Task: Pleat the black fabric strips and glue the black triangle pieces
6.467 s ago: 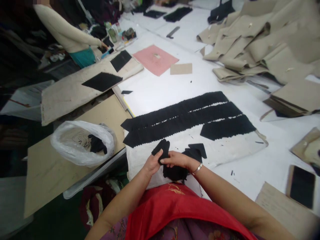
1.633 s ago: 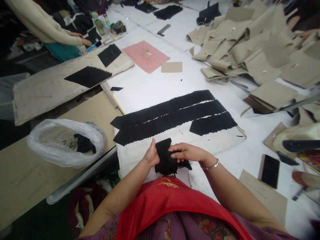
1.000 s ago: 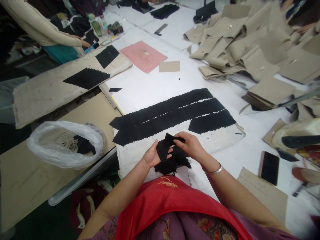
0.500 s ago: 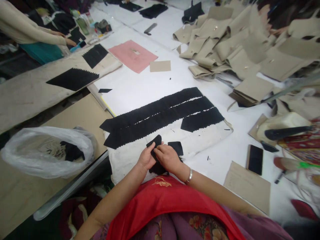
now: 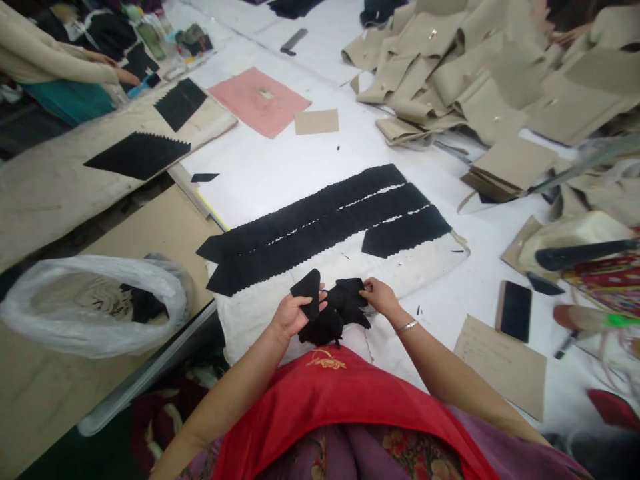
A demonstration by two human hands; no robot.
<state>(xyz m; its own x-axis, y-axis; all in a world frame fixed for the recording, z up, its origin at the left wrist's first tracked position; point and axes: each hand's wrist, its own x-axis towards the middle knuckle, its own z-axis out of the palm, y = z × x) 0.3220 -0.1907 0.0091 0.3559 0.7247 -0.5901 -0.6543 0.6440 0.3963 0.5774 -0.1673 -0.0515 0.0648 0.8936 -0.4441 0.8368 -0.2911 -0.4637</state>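
Holding one black fabric piece [image 5: 307, 292] pinched upright, the left hand [image 5: 290, 315] keeps it clear of the pile [image 5: 326, 325]. Right hand [image 5: 379, 297] pinches another piece [image 5: 351, 288] off that pile. Rows of black pieces [image 5: 320, 227] lie overlapped on the counter [image 5: 280, 173] just beyond.

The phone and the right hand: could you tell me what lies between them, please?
In the head view, only bare white table with small black scraps lies between the phone and the right hand.
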